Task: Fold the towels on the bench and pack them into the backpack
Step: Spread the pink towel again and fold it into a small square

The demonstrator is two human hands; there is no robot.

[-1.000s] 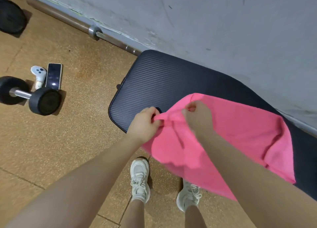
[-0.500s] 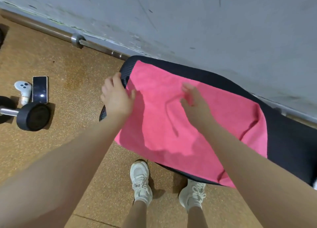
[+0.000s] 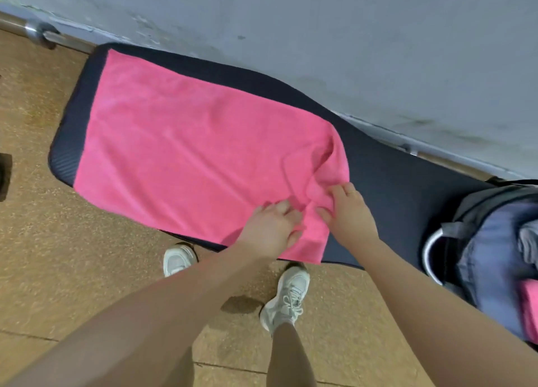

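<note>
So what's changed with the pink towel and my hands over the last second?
The pink terry towel, bunched and lifted a second ago, now lies spread across the black padded bench. Left hand and right hand shifted from its left end to its rumpled right corner, gripping there. The bench stayed put.

A bright pink towel [image 3: 186, 150] lies on the black, finely ribbed bench [image 3: 401, 182]. Right of the towel on the bench, the backpack [image 3: 489, 258] is grey and blue; the floor [image 3: 37, 270] below the bench is speckled tan.

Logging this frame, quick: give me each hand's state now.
Left hand: fingers curled, gripping the pink towel near its right end.
Right hand: fingers bunching the same towel's right end.
</note>
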